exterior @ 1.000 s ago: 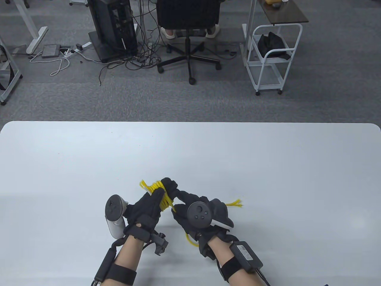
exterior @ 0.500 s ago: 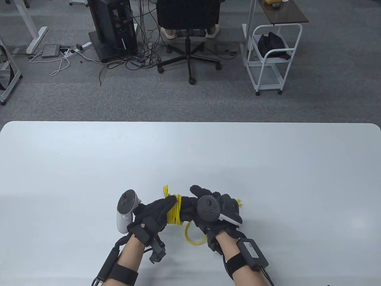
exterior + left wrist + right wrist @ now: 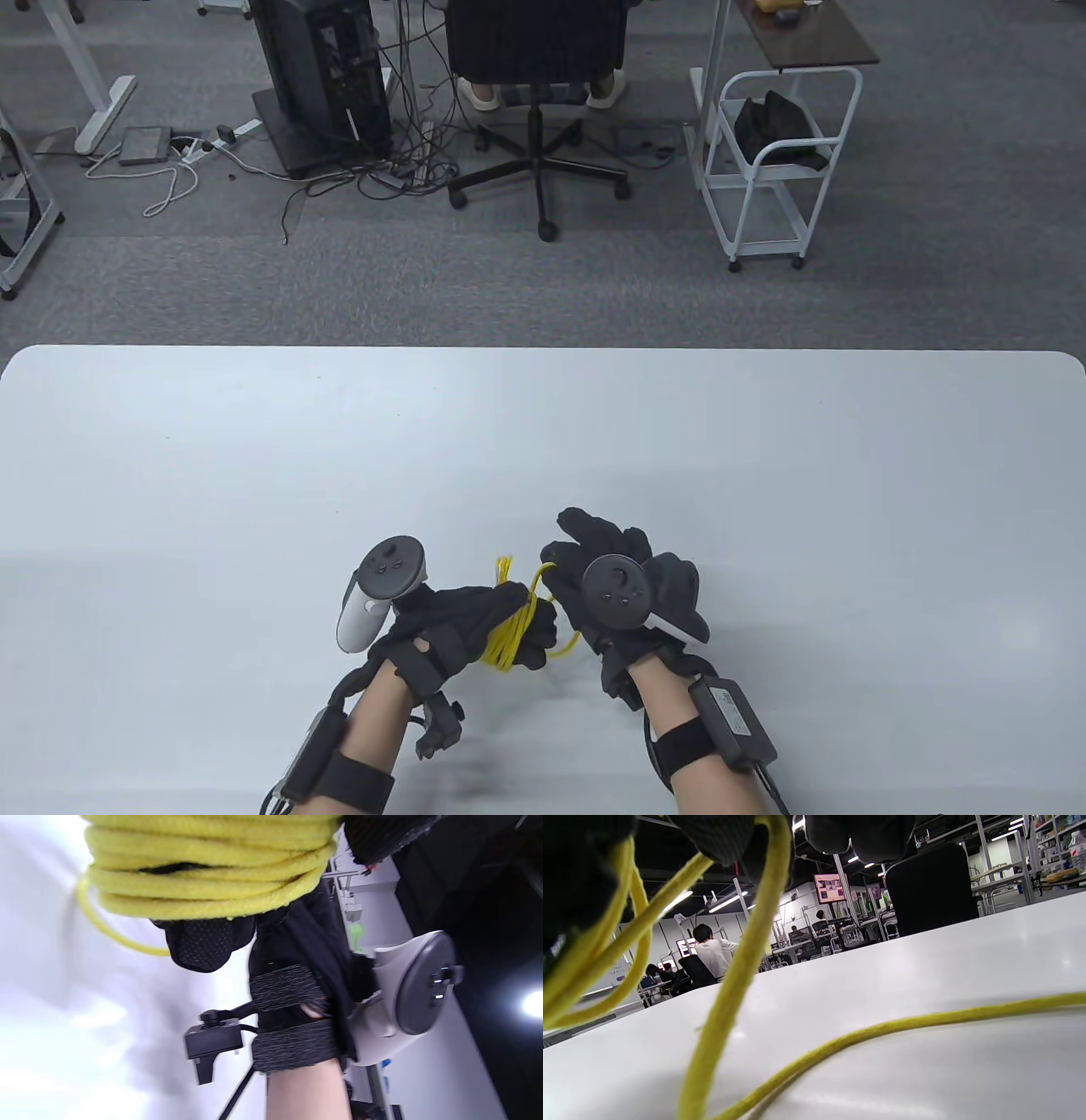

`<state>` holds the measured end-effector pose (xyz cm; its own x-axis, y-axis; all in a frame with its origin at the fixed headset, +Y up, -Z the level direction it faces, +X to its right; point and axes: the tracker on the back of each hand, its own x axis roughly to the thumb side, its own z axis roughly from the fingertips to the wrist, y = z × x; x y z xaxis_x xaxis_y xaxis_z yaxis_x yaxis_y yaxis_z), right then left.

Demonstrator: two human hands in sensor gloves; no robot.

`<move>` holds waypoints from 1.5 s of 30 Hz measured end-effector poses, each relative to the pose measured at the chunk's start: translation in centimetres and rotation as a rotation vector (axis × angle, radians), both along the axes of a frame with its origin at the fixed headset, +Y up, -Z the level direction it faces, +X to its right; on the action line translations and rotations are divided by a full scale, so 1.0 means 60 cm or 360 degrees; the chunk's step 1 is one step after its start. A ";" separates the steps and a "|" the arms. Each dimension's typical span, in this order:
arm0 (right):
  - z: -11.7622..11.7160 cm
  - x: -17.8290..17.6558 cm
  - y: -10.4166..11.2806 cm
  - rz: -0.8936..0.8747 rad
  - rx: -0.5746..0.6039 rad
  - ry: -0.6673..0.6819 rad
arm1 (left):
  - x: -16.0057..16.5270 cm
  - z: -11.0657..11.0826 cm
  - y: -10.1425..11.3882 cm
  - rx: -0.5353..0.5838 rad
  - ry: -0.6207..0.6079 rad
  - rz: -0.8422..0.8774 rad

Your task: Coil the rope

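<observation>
My left hand (image 3: 475,620) grips the yellow rope (image 3: 509,637) coil; right hand (image 3: 619,577) fingers pinch a strand, I think. I'd keep tension even.

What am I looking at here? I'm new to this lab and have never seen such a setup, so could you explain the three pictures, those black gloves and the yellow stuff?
No machine here: these are a person's two hands in black sensor gloves. The left hand and right hand each carry a tracker strapped to the back; it looks like a game controller, but the fingers do not hold it.

One picture looks down at the white table. The other two come from small cameras on the wrists, so they look tilted and very close.

The yellow stuff is a rope. Several turns are wound around the left hand, plain in the left wrist view. The right hand holds a loose strand beside it, and some slack lies on the table.
</observation>
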<state>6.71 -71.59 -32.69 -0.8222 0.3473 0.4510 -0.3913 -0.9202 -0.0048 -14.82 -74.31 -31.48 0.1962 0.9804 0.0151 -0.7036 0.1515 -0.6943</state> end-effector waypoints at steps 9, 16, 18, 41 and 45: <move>0.009 -0.013 0.013 -0.0162 0.0030 0.0048 | -0.001 0.000 -0.007 -0.0069 0.0027 -0.0186; 0.014 -0.029 0.015 -0.0454 -0.0098 0.0164 | -0.021 -0.002 -0.004 -0.0043 0.0251 -0.0174; 0.014 -0.032 0.015 -0.0498 -0.0145 0.0204 | -0.028 -0.002 -0.001 0.0008 0.0354 -0.0178; 0.031 -0.076 -0.001 -0.0196 -0.0191 0.0361 | -0.054 0.002 0.017 0.0369 0.0910 -0.0025; 0.031 -0.077 -0.003 -0.0144 -0.0180 0.0346 | -0.056 0.002 0.020 0.0426 0.0935 -0.0063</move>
